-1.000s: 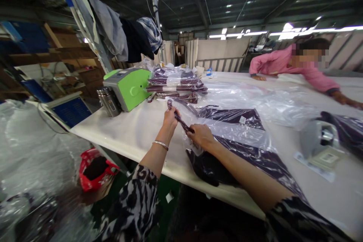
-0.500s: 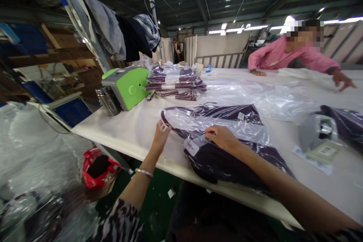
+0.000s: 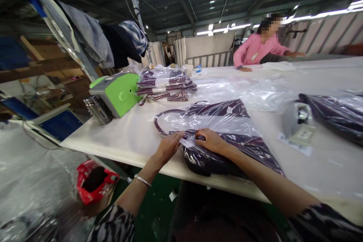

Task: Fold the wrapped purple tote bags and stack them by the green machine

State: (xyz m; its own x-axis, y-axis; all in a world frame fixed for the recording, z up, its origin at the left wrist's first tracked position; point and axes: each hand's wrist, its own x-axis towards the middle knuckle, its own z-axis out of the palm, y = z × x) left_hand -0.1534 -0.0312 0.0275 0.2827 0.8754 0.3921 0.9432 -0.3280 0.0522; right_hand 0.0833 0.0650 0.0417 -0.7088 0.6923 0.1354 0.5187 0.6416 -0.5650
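Plastic-wrapped bundle point(image 3: 227, 121), beneath right grip point(image 3: 211, 141)

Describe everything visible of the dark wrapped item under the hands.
The dark wrapped item lies spread on the white table, purplish and soft looking, under glossy, wrinkled clear film. A rounded loop extends left; a pale area separates darker parts. A small white label shows at the far side. The left hand and right hand touch its near left portion.

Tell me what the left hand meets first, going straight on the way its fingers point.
The left hand would probably meet the plastic-wrapped dark bundle just ahead; whether they touch now is hard to tell.
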